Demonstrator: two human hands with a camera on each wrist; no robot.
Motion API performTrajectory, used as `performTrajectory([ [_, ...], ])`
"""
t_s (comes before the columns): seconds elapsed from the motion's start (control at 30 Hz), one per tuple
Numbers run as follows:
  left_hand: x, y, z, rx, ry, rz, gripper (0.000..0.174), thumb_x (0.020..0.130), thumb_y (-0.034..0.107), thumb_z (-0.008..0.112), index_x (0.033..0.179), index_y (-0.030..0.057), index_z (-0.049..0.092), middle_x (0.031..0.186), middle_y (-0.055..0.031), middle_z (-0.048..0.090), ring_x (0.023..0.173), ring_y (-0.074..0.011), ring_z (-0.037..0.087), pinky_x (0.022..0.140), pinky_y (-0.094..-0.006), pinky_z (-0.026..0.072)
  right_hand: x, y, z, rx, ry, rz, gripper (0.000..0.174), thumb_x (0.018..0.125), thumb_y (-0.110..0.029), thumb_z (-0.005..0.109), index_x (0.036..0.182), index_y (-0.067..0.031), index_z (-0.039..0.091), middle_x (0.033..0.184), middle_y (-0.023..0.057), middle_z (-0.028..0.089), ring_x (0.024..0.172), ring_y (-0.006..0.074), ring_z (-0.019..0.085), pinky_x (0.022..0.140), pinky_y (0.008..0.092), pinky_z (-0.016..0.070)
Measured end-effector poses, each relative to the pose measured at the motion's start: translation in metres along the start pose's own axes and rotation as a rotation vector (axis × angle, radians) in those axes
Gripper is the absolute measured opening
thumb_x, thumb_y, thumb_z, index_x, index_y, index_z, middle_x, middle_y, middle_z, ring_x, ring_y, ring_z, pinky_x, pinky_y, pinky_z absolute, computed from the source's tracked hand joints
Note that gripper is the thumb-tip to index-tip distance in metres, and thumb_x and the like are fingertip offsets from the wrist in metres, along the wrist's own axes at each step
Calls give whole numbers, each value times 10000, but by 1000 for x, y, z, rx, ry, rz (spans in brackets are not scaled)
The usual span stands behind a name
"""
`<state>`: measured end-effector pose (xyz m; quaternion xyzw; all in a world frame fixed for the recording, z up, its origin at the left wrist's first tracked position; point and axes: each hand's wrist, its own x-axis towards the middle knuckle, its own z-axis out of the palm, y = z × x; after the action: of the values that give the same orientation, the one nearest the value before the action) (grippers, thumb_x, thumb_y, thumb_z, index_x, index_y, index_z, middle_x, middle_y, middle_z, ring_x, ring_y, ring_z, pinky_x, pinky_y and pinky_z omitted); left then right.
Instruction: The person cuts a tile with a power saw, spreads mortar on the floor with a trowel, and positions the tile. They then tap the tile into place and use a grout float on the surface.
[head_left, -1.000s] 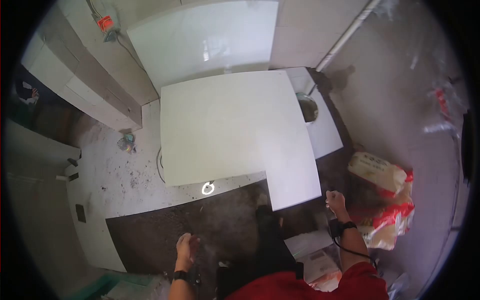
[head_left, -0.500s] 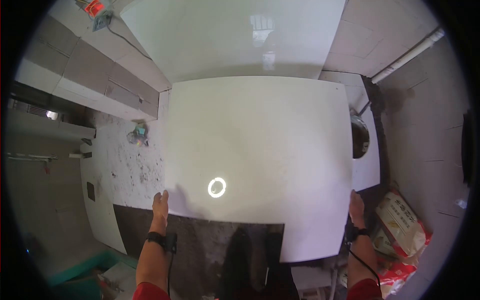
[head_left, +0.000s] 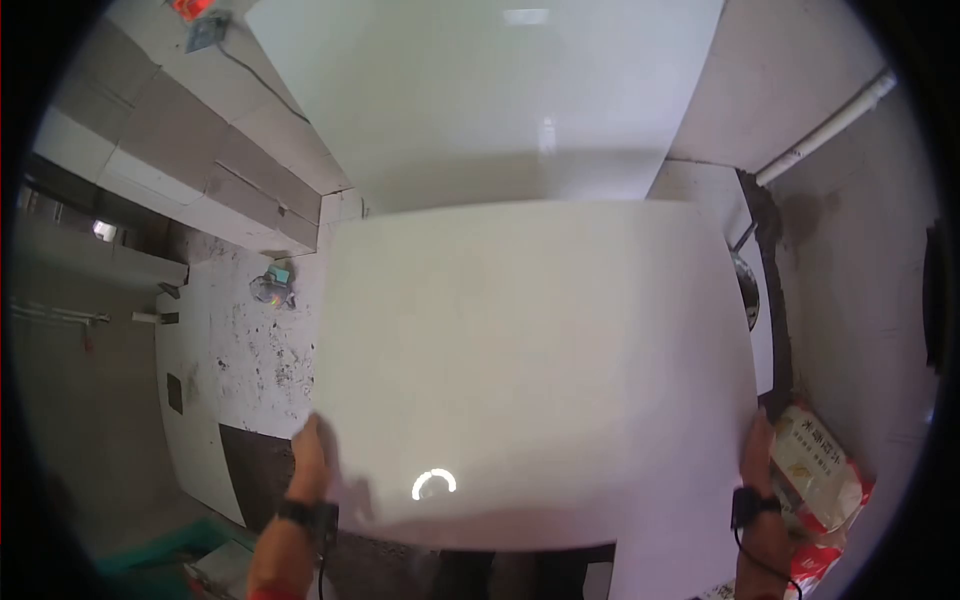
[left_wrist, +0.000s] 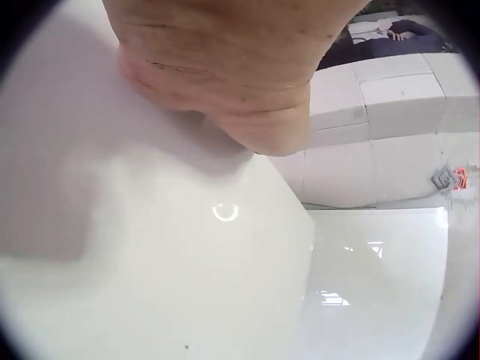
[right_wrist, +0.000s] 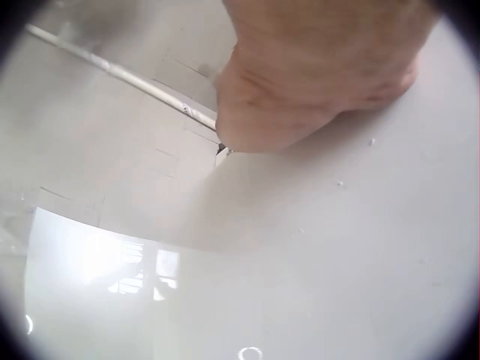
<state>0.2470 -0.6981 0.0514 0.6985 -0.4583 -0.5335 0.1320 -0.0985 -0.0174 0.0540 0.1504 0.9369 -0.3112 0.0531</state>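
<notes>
A large glossy white tile (head_left: 530, 350) with a notch cut from its near edge fills the middle of the head view. My left hand (head_left: 311, 462) grips its left edge, and my right hand (head_left: 757, 455) holds the opposite edge. The fingers are mostly hidden at the edges. In the left wrist view the palm side of the left hand (left_wrist: 225, 90) lies against the tile (left_wrist: 150, 247). Small white crumbs dot the tile's face (right_wrist: 352, 225) near the right hand (right_wrist: 300, 97) in the right wrist view.
Another white tile (head_left: 490, 90) leans on the back wall. A bucket (head_left: 745, 285) shows past the held tile's right edge, with printed bags (head_left: 815, 465) nearer me. Floor tiles (head_left: 235, 340) on the left carry dark specks and a small plastic bag (head_left: 272, 287). A white pipe (head_left: 825, 130) runs along the right.
Both hands have come from apart from the tile to its two side edges. The tile has risen and come nearer, now covering more of the floor and the bucket.
</notes>
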Motion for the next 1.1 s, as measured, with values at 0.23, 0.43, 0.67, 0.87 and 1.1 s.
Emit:
performTrajectory([
  [0.23, -158, -66, -135, -142, 149, -160, 426, 925, 297, 540, 1101, -84, 608, 1042, -108, 636, 947, -202, 590, 842, -334, 465, -43, -40, -119, 13, -83, -116, 493, 998, -357, 450, 977, 111, 602, 864, 34, 590, 800, 184, 529, 764, 336, 443],
  [0.43, -264, -112, -219, -281, 329, -340, 474, 907, 323, 547, 1139, -89, 582, 1082, -143, 632, 965, -257, 594, 884, -365, 454, -53, -196, -117, -449, -111, -415, 596, 924, -485, 497, 796, 87, 607, 753, 262, 592, 673, 369, 556, 688, 441, 442],
  [0.67, -339, -245, -319, -464, 504, -593, 523, 843, 330, 568, 1196, -56, 558, 1147, -166, 606, 1013, -280, 585, 854, -423, 475, -158, -338, -40, -601, -269, -753, 572, 901, -522, 490, 991, 14, 671, 986, 271, 653, 980, 443, 611, 861, 501, 465],
  [0.87, -376, -339, -376, -538, 548, -826, 452, 848, 323, 514, 1166, 8, 580, 1131, -144, 623, 1009, -255, 598, 855, -404, 480, -299, -434, 50, -948, -421, -817, 656, 860, -574, 496, 1027, 34, 676, 1055, 280, 644, 1027, 434, 615, 892, 484, 472],
  [1.1, -423, -412, -468, 400, -180, -670, 570, 818, 402, 589, 1239, 28, 505, 1203, -145, 567, 1102, -321, 545, 917, -468, 459, -477, -460, 149, -1118, -682, -985, 703, 856, -571, 493, 1155, 52, 621, 1159, 253, 625, 1134, 369, 584, 968, 419, 449],
])
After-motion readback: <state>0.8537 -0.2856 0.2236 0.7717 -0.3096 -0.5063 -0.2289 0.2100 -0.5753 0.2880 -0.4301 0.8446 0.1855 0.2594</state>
